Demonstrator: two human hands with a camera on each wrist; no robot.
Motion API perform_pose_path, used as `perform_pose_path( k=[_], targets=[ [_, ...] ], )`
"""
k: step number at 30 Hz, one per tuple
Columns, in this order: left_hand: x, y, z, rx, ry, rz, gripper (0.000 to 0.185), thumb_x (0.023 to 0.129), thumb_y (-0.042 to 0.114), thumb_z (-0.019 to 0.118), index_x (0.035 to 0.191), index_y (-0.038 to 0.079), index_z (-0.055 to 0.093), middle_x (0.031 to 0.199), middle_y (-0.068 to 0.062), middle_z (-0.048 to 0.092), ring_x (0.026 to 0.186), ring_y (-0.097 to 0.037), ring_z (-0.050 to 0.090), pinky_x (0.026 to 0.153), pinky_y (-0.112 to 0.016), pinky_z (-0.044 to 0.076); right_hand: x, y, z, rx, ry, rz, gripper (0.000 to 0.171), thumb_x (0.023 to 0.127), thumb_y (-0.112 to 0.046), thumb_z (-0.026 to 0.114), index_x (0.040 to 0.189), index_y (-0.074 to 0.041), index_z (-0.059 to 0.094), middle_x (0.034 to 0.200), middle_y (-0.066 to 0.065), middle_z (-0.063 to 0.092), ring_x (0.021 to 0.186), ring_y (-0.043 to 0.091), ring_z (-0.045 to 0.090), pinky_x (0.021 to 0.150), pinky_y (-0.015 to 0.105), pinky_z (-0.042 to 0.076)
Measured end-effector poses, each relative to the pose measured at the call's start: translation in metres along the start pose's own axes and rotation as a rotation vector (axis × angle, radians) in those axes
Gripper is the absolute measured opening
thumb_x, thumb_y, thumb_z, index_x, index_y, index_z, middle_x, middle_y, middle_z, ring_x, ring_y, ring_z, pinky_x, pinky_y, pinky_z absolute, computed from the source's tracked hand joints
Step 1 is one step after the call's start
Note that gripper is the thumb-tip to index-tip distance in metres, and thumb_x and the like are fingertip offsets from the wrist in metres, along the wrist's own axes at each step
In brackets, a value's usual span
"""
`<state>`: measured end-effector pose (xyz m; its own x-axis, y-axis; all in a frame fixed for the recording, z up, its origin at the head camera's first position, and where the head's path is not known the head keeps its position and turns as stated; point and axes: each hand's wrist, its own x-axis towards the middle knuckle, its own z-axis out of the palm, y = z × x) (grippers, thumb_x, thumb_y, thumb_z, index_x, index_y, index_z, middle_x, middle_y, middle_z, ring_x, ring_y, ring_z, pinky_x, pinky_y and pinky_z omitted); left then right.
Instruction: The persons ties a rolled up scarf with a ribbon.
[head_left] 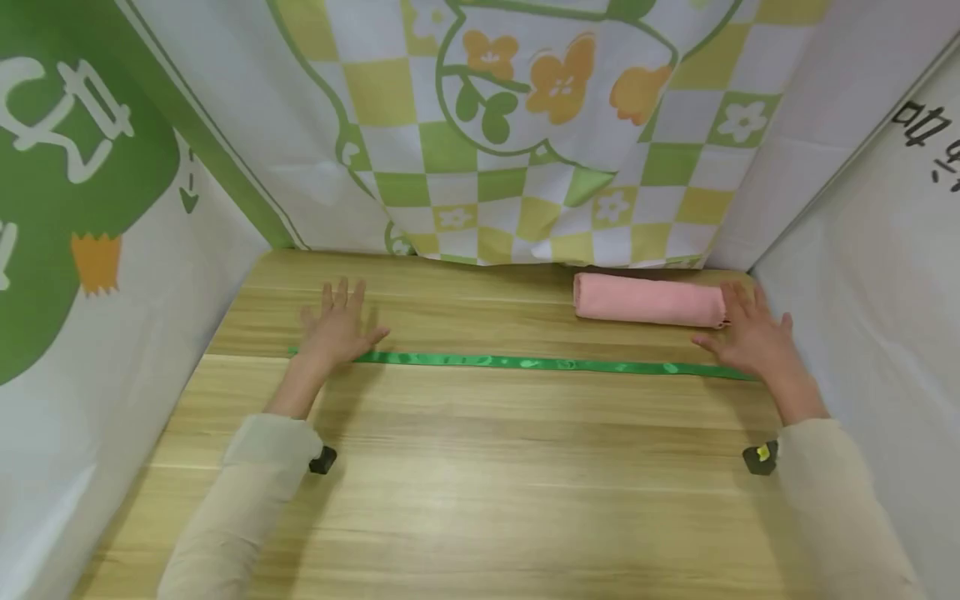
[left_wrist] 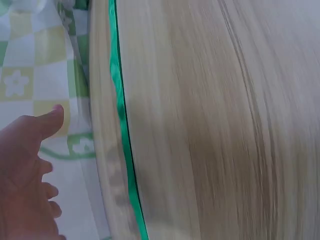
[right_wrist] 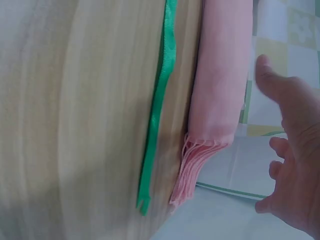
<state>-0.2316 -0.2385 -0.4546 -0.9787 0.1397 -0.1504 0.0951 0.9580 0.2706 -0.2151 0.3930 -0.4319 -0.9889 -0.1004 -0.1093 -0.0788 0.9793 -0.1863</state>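
Green ribbon [head_left: 525,362] stretched flat and straight across wooden table [head_left: 480,483], left to right, just in front of rolled pink towel [head_left: 645,300] at far right. Left hand [head_left: 337,329] spread flat, fingers straight, resting at ribbon's left end, gripping nothing. Right hand [head_left: 750,337] likewise flat and released at ribbon's right end, fingertips touching towel's fringed end.

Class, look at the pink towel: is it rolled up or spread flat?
Rolled up: the pink towel lies as a tight cylinder, fringe bunched at one end.
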Motion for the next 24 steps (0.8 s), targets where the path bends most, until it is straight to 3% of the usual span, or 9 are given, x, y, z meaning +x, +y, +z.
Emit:
perform_pose_path(
  k=[4,9,13,19,24],
  targets=[
    [0.008,0.019,0.008,-0.042,-0.070,0.060,0.089,0.100,0.050,0.052,0.159,0.001,0.008,0.165,-0.027,-0.004,0.151,-0.050,-0.009,0.110,-0.080,0.002,0.005,0.002,-0.007,0.021,-0.042,-0.009,0.109,0.090,-0.065,0.058,0.159,-0.005,-0.001,0.163,0.029,0.004,0.150,0.049,-0.008,0.104,0.084,0.003],
    [0.017,0.048,0.019,-0.070,-0.135,0.121,0.086,0.101,0.050,0.050,0.158,0.000,0.012,0.165,-0.026,0.002,0.152,-0.047,-0.006,0.115,-0.075,0.003,0.014,0.005,-0.015,0.020,-0.058,-0.042,0.099,0.092,-0.050,0.066,0.157,0.002,0.011,0.158,0.034,0.015,0.146,0.053,0.011,0.106,0.082,0.009],
    [0.024,0.071,0.031,-0.092,-0.142,0.187,0.084,0.101,0.050,0.050,0.157,0.000,0.015,0.165,-0.025,0.009,0.153,-0.046,0.000,0.117,-0.072,0.006,0.021,0.006,-0.020,-0.003,-0.057,-0.078,0.093,0.093,-0.045,0.067,0.154,0.005,0.019,0.153,0.039,0.023,0.139,0.056,0.024,0.104,0.082,0.015],
    [0.040,0.105,0.051,-0.156,-0.136,0.300,0.081,0.102,0.047,0.050,0.156,-0.003,0.018,0.163,-0.025,0.018,0.152,-0.045,0.010,0.119,-0.068,0.015,0.029,0.006,-0.026,-0.020,-0.074,-0.106,0.087,0.092,-0.038,0.069,0.152,0.007,0.023,0.149,0.041,0.028,0.137,0.057,0.026,0.102,0.082,0.021],
    [0.055,0.141,0.067,-0.192,-0.167,0.342,0.081,0.102,0.046,0.051,0.156,-0.004,0.018,0.163,-0.024,0.021,0.153,-0.042,0.013,0.122,-0.061,0.017,0.037,0.009,-0.025,-0.049,-0.067,-0.164,0.087,0.091,-0.035,0.072,0.149,0.012,0.028,0.144,0.044,0.034,0.131,0.061,0.034,0.104,0.075,0.030]
  ],
)
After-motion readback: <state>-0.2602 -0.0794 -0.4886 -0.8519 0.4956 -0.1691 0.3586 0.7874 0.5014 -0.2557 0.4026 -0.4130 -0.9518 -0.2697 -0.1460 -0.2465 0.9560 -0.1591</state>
